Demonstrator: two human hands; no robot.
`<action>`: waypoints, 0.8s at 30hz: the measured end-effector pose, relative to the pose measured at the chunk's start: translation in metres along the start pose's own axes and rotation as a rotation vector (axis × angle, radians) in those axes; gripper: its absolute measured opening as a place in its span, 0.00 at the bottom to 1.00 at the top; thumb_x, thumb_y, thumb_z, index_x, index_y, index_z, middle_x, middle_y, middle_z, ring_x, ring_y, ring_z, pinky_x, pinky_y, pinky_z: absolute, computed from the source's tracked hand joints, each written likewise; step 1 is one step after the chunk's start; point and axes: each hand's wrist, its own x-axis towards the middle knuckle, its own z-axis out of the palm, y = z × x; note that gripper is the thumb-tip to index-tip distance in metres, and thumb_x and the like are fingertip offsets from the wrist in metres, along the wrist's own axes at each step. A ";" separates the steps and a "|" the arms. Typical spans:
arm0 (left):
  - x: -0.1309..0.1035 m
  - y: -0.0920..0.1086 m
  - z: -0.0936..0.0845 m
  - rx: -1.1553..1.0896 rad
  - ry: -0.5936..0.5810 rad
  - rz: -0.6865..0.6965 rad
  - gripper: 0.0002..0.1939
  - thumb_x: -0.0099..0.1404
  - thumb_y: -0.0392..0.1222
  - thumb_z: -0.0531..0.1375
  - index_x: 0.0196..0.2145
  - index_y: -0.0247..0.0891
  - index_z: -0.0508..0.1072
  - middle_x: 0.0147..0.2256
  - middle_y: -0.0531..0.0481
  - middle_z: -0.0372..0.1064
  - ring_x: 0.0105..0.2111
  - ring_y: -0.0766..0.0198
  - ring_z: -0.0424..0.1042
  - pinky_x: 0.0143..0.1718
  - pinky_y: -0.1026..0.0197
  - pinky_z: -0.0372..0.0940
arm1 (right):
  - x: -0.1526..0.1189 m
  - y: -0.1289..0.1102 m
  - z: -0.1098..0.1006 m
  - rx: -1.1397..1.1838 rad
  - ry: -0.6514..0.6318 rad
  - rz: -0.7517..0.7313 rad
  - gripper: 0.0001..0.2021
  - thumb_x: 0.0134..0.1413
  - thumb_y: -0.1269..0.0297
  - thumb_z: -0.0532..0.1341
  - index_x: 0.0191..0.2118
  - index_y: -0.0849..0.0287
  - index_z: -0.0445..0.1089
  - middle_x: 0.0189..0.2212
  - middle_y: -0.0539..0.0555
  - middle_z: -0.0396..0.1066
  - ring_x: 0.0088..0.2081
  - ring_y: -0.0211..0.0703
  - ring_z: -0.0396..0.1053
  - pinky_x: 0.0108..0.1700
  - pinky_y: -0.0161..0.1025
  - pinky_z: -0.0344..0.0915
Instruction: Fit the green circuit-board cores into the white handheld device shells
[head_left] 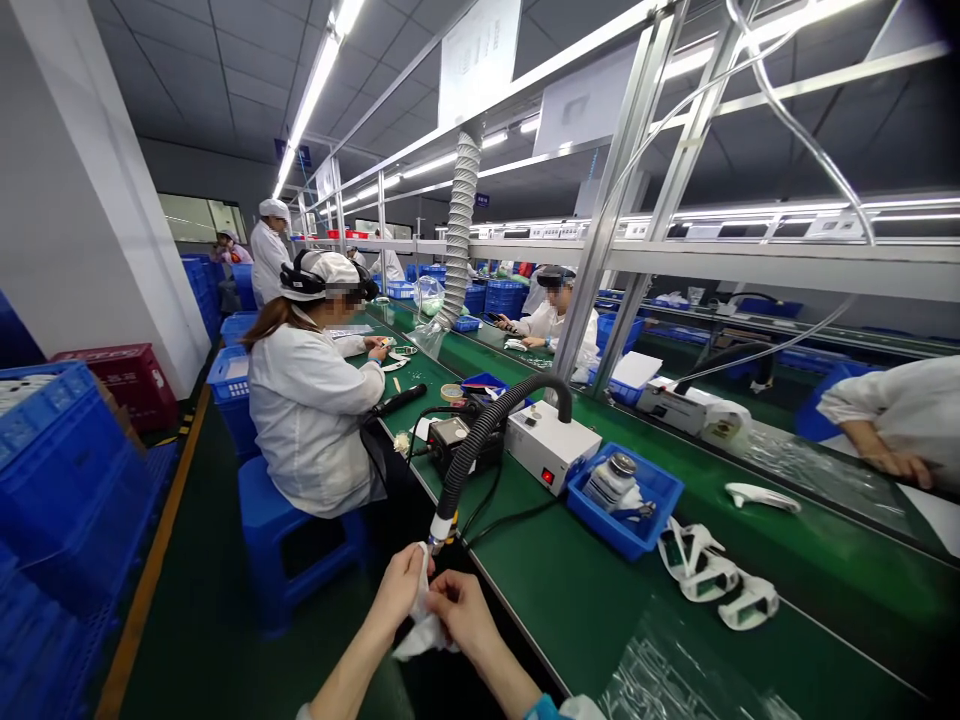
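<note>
My left hand [403, 588] is closed around the upper part of a white cloth [424, 638], close to the metal end of a black flexible hose [457, 480]. My right hand [463, 608] is beside it, its thumb and fingers pinched on the cloth's edge. The lower cloth hangs in loose folds off the table's near edge. From the hose, a bend leads back to a white box [551, 445] with a red switch. Whether the cloth touches the hose end is hard to make out.
A blue tray [626, 500] with a metal-topped bottle stands right of the box. Several white plastic frames [716, 575] and clear plastic bags [675, 670] lie on the green table. A black control unit [457, 445] is left of the box. A seated co-worker [319, 400] works at the left.
</note>
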 end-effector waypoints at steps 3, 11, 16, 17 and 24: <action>0.006 -0.005 -0.009 0.059 0.020 0.029 0.21 0.66 0.55 0.54 0.24 0.36 0.67 0.22 0.57 0.62 0.21 0.68 0.62 0.26 0.62 0.59 | 0.001 0.000 -0.005 -0.018 0.025 -0.005 0.15 0.41 0.58 0.65 0.18 0.58 0.60 0.10 0.42 0.56 0.14 0.30 0.53 0.18 0.30 0.49; 0.022 -0.006 -0.003 0.006 -0.015 0.050 0.20 0.66 0.55 0.55 0.28 0.35 0.69 0.24 0.56 0.64 0.23 0.67 0.65 0.27 0.62 0.62 | 0.007 -0.018 -0.023 -0.048 0.100 -0.018 0.22 0.49 0.40 0.53 0.23 0.55 0.54 0.13 0.43 0.58 0.10 0.31 0.51 0.12 0.31 0.45; 0.023 -0.010 -0.001 0.005 -0.011 0.034 0.19 0.65 0.53 0.56 0.26 0.35 0.68 0.23 0.57 0.64 0.24 0.67 0.66 0.28 0.62 0.64 | 0.001 -0.026 -0.024 -0.105 0.120 -0.064 0.19 0.50 0.42 0.55 0.29 0.55 0.59 0.17 0.45 0.61 0.10 0.33 0.54 0.10 0.31 0.44; 0.023 -0.011 -0.001 0.015 0.001 0.029 0.19 0.66 0.52 0.56 0.26 0.35 0.68 0.23 0.57 0.64 0.24 0.67 0.66 0.27 0.62 0.64 | -0.002 -0.026 -0.021 -0.116 0.123 -0.085 0.18 0.49 0.44 0.57 0.30 0.56 0.60 0.19 0.47 0.64 0.12 0.33 0.57 0.12 0.31 0.48; 0.008 -0.004 -0.001 0.209 0.074 0.011 0.18 0.63 0.50 0.60 0.22 0.35 0.68 0.23 0.57 0.65 0.27 0.63 0.69 0.34 0.58 0.65 | -0.008 -0.014 -0.006 -0.172 0.097 -0.227 0.25 0.42 0.38 0.59 0.16 0.55 0.56 0.18 0.51 0.59 0.22 0.42 0.60 0.24 0.36 0.58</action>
